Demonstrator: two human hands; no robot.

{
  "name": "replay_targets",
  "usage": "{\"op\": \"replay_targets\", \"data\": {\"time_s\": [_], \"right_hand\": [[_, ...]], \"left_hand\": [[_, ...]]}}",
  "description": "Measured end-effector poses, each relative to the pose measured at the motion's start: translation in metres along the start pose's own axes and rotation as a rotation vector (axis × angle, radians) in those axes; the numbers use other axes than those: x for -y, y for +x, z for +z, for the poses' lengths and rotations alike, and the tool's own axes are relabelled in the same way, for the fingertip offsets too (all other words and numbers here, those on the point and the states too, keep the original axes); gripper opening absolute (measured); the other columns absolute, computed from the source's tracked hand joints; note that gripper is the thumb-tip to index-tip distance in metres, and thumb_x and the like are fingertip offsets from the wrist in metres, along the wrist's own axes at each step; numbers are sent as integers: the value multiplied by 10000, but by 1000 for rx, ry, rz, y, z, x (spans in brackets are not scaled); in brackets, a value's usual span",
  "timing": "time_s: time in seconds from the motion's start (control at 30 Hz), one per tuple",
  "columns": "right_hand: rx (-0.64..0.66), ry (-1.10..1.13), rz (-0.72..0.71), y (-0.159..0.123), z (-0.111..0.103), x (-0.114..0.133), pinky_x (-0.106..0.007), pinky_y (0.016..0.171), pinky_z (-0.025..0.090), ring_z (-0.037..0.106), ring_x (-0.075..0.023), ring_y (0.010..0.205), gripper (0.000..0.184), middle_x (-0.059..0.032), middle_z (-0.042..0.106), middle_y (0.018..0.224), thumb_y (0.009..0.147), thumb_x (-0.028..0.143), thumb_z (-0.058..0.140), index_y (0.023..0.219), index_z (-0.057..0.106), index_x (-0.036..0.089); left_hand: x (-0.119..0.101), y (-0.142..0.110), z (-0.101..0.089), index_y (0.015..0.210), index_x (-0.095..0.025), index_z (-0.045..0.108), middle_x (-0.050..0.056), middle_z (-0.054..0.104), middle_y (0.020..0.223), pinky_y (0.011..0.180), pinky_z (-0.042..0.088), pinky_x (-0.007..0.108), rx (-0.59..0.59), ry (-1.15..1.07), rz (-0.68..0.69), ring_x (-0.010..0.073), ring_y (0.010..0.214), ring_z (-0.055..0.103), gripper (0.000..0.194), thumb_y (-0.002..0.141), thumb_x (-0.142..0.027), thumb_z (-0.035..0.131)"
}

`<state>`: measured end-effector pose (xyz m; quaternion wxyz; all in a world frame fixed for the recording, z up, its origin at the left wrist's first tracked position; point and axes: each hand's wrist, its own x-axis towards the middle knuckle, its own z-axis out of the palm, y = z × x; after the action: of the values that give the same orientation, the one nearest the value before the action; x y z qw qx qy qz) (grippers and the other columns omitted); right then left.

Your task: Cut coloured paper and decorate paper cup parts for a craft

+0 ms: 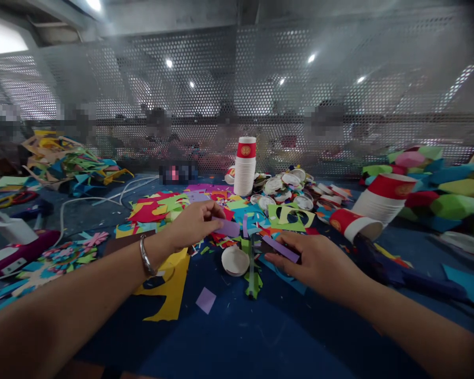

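Observation:
My left hand [195, 225] is closed, pinching a piece of purple paper [228, 228] between thumb and fingers. Held between the thumb and fingers of my right hand [310, 259] is a narrow purple paper strip [282, 249]. A smaller purple strip [245, 225] shows between the two hands. Below them, a white round disc [235, 262] lies beside a translucent stick [252, 276] on green paper scraps. Nearer to me, a purple paper square [206, 300] rests on the blue table [237, 342]. Yellow cut-out paper [174, 295] lies under my left wrist.
A stack of paper cups [245, 173] stands behind the scraps, near many round discs [292, 181]. Tilted cups [383, 197] and a dark blue glue gun [414, 279] are at right. A purple power strip [23, 255] with white cables lies left. Perforated metal panels [205, 89] rise behind.

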<state>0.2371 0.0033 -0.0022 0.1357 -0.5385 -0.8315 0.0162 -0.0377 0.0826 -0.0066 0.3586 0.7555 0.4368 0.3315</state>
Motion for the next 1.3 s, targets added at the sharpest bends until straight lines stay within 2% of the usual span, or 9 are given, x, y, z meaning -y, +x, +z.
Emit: {"op": "replay_targets", "data": {"time_s": [0.2,0.37,0.63,0.87,0.97,1.03,1.13,1.23,1.3], "right_hand": [[-108,-254,-91,-3,7,-10,-317,543,385,736,-295,780,425,-107,785,963,973,537,499,1152,663,188],[-154,-454,-105,-5,0,-11,-292,473,212,708,-248,638,346,-74,775,836,969,495,526,1116,658,211],[-127,-545,-131,-6,-7,-8,-307,496,102,696,-260,604,260,-62,734,754,948,455,573,962,650,206],[-56,-437,-73,-4,-5,-13,-302,472,183,710,-270,638,256,-68,766,808,950,435,577,1030,654,205],[-34,-405,-53,-3,-5,-16,-309,467,233,707,-269,636,246,-72,770,797,943,429,586,1020,666,210],[-26,-386,-38,-3,-5,-18,-315,464,261,706,-271,639,246,-75,769,789,943,429,581,1014,673,212],[-17,-349,-35,-4,-4,-20,-323,476,315,719,-278,677,267,-78,775,816,945,439,575,1037,687,213],[-8,-322,-33,-4,-3,-21,-322,488,346,727,-283,702,286,-75,782,844,937,450,591,1073,695,221],[1,-322,-28,-4,-2,-21,-319,487,348,724,-282,685,285,-74,780,828,934,456,593,1060,698,223]], "left_hand": [[0,-2,2,939,-174,604,12,662,768,627,431,262,17,2,6,138,697,601,188,763,-219,652],[-9,-5,7,1082,-188,564,28,658,871,646,462,271,2,-100,-34,150,750,626,347,755,-228,673],[-13,-6,10,1003,-180,618,57,683,952,731,491,283,5,-64,-9,159,839,633,232,780,-224,662],[-1,-1,1,973,-189,645,35,694,875,698,466,300,-13,212,95,172,772,624,167,817,-246,631],[-2,-2,0,844,-215,714,42,686,873,824,437,367,-41,320,156,214,860,596,70,813,-258,668],[-6,-5,4,875,-255,762,56,672,995,936,396,424,-41,434,284,250,999,557,104,849,-271,663],[-14,-9,13,1013,-342,778,41,617,1219,1049,332,468,93,537,485,266,1176,476,195,910,-266,631],[-16,-10,19,1074,-373,767,31,594,1294,1053,351,458,260,553,515,258,1214,458,260,943,-242,585],[-15,-9,19,1100,-369,761,36,594,1302,1044,364,456,292,578,510,256,1206,466,290,955,-226,555]]}}
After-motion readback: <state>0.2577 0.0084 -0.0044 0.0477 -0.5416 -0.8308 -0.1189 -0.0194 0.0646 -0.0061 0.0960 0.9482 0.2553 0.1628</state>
